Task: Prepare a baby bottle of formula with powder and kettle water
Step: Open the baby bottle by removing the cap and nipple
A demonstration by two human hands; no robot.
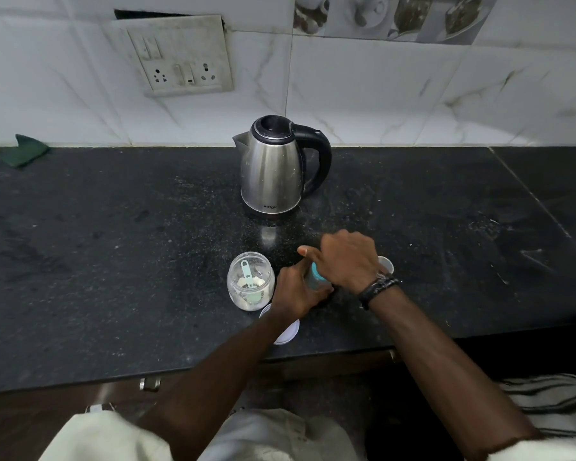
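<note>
Both hands close on the bottle [315,281] at the worktop's [113,261] near edge: left hand [295,291] grips its body, right hand [345,261] covers its top. Jar [250,281] just left; kettle [275,166] beyond.

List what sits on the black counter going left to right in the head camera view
Green cloth → open powder jar with a scoop inside → left hand → baby bottle gripped by both hands → right hand → small white cap. The kettle stands farther back, so I left it out.
</note>
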